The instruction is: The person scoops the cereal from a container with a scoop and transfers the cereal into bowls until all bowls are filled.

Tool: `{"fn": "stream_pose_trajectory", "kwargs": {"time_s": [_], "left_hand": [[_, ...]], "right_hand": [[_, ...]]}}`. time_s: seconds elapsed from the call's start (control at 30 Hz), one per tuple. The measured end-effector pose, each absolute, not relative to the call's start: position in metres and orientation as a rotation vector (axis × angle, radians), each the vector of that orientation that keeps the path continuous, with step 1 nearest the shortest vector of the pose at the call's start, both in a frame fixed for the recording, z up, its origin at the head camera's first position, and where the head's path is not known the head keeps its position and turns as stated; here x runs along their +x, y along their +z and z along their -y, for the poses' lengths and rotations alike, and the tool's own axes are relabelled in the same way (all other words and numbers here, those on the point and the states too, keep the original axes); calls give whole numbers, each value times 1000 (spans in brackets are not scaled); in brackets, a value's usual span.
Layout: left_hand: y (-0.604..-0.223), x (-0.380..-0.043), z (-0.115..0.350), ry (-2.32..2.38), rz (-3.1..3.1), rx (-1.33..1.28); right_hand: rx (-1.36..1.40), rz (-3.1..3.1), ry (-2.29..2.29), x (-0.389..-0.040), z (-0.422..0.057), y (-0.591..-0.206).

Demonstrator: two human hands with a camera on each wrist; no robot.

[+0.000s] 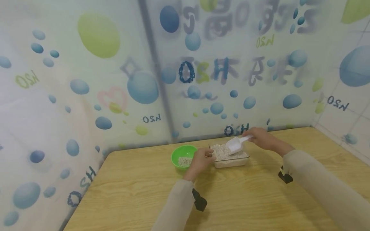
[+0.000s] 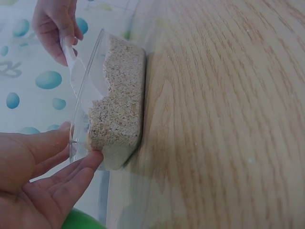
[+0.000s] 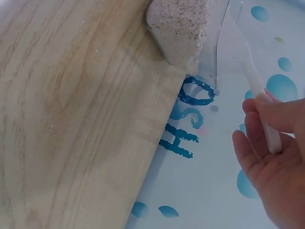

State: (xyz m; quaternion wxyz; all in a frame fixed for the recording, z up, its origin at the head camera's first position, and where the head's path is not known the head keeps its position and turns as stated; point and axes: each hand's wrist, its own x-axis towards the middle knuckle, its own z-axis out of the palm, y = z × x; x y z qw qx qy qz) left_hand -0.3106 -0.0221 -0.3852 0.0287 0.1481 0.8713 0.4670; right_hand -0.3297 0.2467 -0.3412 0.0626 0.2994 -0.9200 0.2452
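A clear rectangular glass container (image 1: 230,164) filled with oat flakes (image 2: 118,114) sits near the table's back edge. Its near end is held by my left hand (image 1: 200,161), thumb at the rim and fingers against the outer end wall. My right hand (image 1: 262,138) grips the handle of a white plastic scoop (image 1: 234,145) from the container's far right side. The scoop's blade dips over the rim into the oats, its front edge in the flakes. Left of the container stands a green bowl (image 1: 175,158) with some oat flakes (image 1: 184,161) inside, partly hidden behind my left hand.
The wooden table (image 1: 138,192) ends at a patterned wall covering (image 1: 115,86) just behind the bowl and container. Small crumbs dot the tabletop in the right wrist view. Dark devices are strapped at both wrists.
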Motion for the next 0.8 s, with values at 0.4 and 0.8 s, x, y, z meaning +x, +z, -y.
{"fn": "stream_pose_trajectory", "kwargs": {"time_s": [0.4, 0.8], "left_hand": [[-382, -309, 22, 1426, -2687, 461], [-380, -310, 22, 1393, -2682, 485]], "right_hand": [[903, 2741, 814, -327, -249, -350], [991, 2845, 656, -330, -242, -343]]}}
